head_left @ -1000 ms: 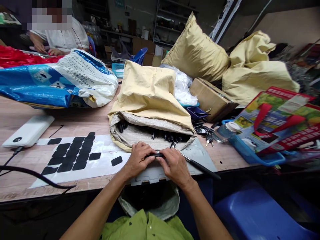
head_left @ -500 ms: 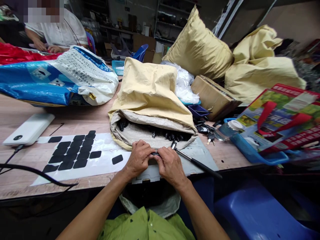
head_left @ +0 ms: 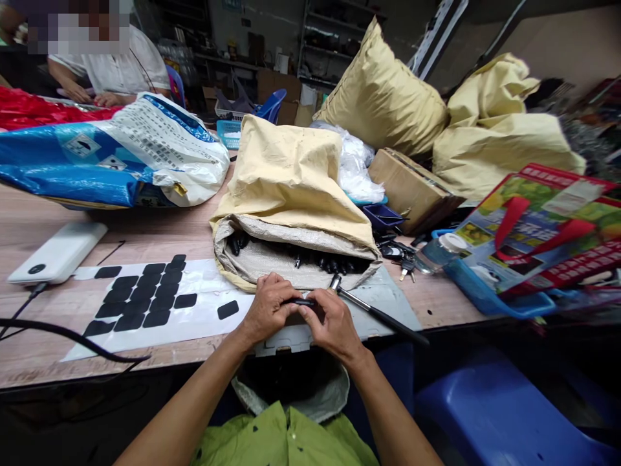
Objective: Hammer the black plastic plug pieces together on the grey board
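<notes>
Between my two hands is a small black rod-like piece (head_left: 301, 301), held level over the table's front edge. My left hand (head_left: 270, 304) pinches its left end and my right hand (head_left: 330, 323) its right end; the fingers hide most of both ends. Just behind my right hand lies a hammer (head_left: 376, 312) with a metal head and black handle, on a grey board (head_left: 388, 304). Beyond my hands a yellow woven sack (head_left: 291, 162) lies with its mouth towards me, several black pieces (head_left: 334, 264) inside it.
A white sheet with black stickers (head_left: 138, 303) and a white power bank (head_left: 58, 252) lie left. Behind them rests a blue-white bag (head_left: 116, 155). Keys (head_left: 407, 268), a bottle (head_left: 442, 251) and a blue basket (head_left: 495, 298) stand right. An open sack (head_left: 325, 401) hangs below. Another person sits far left.
My hands have drawn slightly apart, so more of the black piece shows between them. My right hand's fingers have shifted. The hammer and sack stay in place.
</notes>
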{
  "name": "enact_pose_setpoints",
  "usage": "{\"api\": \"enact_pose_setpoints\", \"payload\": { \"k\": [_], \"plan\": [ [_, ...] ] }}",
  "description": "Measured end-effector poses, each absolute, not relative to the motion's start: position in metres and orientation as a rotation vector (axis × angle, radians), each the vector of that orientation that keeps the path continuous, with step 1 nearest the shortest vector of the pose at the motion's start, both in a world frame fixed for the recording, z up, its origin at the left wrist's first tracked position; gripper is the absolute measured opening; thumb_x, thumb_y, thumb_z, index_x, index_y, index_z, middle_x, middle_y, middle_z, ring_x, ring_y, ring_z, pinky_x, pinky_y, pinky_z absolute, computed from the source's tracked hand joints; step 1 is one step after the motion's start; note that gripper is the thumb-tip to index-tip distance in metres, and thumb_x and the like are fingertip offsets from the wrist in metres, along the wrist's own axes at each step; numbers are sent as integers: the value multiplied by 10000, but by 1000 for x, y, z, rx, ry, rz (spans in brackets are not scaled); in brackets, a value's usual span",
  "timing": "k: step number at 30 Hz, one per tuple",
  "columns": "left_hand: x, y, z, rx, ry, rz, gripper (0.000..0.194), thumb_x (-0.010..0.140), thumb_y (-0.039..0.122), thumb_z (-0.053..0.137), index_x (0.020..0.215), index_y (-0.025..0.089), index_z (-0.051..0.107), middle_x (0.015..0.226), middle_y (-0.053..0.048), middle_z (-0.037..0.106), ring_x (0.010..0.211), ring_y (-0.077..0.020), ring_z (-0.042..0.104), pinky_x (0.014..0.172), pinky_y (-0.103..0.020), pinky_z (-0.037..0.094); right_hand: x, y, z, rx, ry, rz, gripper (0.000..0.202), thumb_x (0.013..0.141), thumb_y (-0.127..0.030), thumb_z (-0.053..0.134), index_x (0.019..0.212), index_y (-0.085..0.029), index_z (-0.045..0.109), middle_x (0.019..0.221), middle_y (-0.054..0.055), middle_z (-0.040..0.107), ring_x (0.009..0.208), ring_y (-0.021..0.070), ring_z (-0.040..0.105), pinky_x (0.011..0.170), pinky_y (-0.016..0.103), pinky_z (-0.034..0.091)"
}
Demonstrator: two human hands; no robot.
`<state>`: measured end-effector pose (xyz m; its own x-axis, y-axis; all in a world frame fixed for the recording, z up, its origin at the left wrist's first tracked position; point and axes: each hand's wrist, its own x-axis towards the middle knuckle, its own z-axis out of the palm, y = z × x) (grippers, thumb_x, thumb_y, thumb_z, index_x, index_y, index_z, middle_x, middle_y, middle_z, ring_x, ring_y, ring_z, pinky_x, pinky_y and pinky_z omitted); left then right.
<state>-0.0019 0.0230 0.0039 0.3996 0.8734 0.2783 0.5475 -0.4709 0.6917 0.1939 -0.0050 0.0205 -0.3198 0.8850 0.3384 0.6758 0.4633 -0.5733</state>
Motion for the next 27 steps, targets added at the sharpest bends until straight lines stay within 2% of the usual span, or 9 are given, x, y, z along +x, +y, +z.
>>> {"api": "enact_pose_setpoints", "payload": {
  "k": [6, 11, 19, 22, 27],
  "plan": [
    [-1, 23, 7, 2117, 1218, 859, 105, 877, 293, 715, 962, 265, 769, 912, -22, 744, 1004, -256, 528, 979, -447, 328, 191, -9, 16, -1307, -1991, 505, 186, 930, -390, 642, 992, -215, 636, 857, 34, 654, 799, 184, 598, 695, 287, 453],
    [0, 20, 12, 2130, 1194, 879, 119, 819, 250, 725, 937, 248, 743, 890, -21, 717, 987, -257, 522, 952, -439, 334, 191, -8, 13, -1288, -1948, 555, 127, 963, -323, 575, 976, -214, 638, 881, 33, 661, 797, 174, 601, 701, 283, 448],
    [-9, 16, 20, 2056, 1079, 953, 555, 567, 140, 528, 1089, 236, 688, 988, -46, 691, 1037, -287, 521, 974, -437, 392, 224, -41, 53, -1284, -2100, 674, 108, 915, -321, 618, 868, -224, 619, 713, -14, 617, 594, 138, 521, 574, 271, 395],
    [-6, 20, 13, 2013, 1186, 1007, 478, 607, 122, 515, 1040, 226, 690, 935, -45, 681, 996, -272, 535, 950, -424, 431, 229, -58, 61, -1324, -2301, 752, 39, 881, -272, 655, 895, -239, 641, 756, -19, 657, 661, 148, 577, 619, 265, 411],
    [5, 37, 14, 1938, 1436, 934, 291, 755, 145, 586, 1011, 218, 703, 882, -27, 683, 920, -231, 592, 875, -368, 486, 240, -61, 50, -1303, -2337, 739, 218, 910, -294, 669, 1127, -273, 659, 924, 1, 698, 816, 174, 635, 739, 282, 468]
  ]
}}
